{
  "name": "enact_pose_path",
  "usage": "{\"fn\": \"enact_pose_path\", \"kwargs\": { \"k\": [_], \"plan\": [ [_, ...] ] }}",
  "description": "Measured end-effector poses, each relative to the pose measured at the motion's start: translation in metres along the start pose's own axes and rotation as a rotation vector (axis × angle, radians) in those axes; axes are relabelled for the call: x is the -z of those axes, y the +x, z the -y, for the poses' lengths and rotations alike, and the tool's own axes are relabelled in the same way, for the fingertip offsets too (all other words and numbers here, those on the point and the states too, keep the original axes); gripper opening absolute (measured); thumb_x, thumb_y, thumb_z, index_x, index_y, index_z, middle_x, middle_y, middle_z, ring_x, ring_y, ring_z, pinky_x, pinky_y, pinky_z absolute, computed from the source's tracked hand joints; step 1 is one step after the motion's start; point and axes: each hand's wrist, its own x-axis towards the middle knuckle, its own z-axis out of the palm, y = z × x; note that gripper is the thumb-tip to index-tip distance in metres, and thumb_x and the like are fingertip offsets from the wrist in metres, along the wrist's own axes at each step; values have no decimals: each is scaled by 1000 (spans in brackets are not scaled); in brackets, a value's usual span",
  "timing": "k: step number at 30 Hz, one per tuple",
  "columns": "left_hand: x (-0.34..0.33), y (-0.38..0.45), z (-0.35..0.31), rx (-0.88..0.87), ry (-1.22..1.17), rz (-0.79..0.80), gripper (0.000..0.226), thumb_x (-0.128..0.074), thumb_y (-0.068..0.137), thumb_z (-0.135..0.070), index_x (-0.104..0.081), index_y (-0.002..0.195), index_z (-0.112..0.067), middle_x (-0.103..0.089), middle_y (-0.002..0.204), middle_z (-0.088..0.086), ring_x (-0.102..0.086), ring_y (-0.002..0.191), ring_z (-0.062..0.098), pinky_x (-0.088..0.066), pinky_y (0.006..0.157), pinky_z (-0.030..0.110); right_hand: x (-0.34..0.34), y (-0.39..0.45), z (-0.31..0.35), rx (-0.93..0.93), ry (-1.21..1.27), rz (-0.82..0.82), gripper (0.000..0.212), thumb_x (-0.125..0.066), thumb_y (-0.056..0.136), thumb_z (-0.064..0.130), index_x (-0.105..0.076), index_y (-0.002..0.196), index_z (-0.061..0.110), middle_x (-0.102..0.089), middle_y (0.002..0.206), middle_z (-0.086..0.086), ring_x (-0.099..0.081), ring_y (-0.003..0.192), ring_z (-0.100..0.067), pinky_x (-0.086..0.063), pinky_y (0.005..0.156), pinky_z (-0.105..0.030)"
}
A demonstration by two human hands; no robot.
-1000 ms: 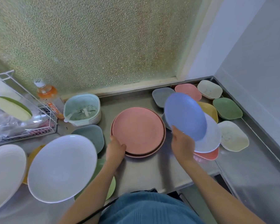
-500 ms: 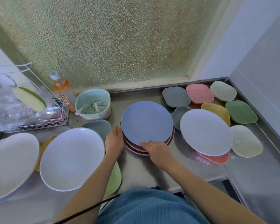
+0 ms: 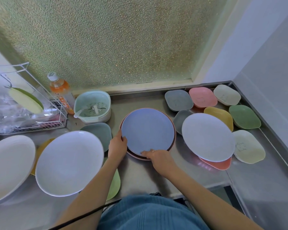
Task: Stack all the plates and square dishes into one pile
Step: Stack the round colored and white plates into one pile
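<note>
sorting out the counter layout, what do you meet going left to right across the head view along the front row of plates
cream plate → big white plate → left hand → blue plate on the pink stack → white plate → cream square dish

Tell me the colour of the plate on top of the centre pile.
Blue plate, lying on pink ones; the head view shows it.

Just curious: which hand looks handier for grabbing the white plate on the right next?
Probably the right hand: the white plate lies on its side of the pile; the left hand sits opposite.
</note>
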Motion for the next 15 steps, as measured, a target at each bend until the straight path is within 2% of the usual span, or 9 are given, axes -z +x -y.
{"fn": "enact_pose_path", "kwargs": {
  "k": [10,15],
  "plan": [
    [-3,1,0,12,55,6,48,-34,94,-23,-35,141,-32,-66,100,15,-61,88,37,-53,82,43,-5,1,-1,-49,8,16,46,-39,94,2,-50,134,23,-57,132,-7,-55,117,-28,-39,100,-33],
    [3,-2,-1,0,36,11,41,-40,94,-21,-46,134,-24,-65,100,15,-59,91,36,-47,79,36,-2,0,-2,-35,15,12,46,-40,93,3,-53,132,23,-59,129,-6,-56,115,-29,-43,94,-34]
  ]
}}
